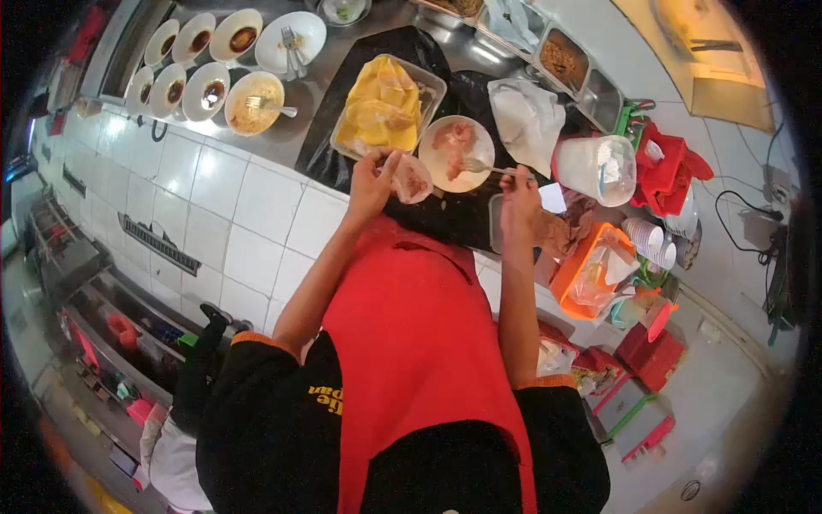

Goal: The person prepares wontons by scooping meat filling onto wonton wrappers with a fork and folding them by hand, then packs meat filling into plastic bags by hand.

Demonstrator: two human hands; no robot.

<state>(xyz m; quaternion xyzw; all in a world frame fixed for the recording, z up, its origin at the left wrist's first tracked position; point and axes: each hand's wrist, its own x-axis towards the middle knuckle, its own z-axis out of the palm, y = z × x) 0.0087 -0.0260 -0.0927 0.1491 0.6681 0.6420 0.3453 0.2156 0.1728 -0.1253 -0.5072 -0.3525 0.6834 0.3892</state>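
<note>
My left hand (374,182) pinches the edge of a thin, pale, roundish wrapper (413,178) with pinkish minced meat on it. Whether it is dough or film I cannot tell. My right hand (520,206) is closed around the handle of a fork (488,167). The fork's tines rest in a white bowl (437,171) that holds raw pink minced meat (454,144). Just beyond my left hand is a metal tray (435,87), with a crumpled yellow sheet (381,107) over much of it.
Several white bowls (205,92) with dark sauce line the counter's left side. A plate (291,43) carries forks; another bowl (254,103) holds one more. To the right are a white plastic bag (524,120), a white tub (595,170) and an orange basket (591,270).
</note>
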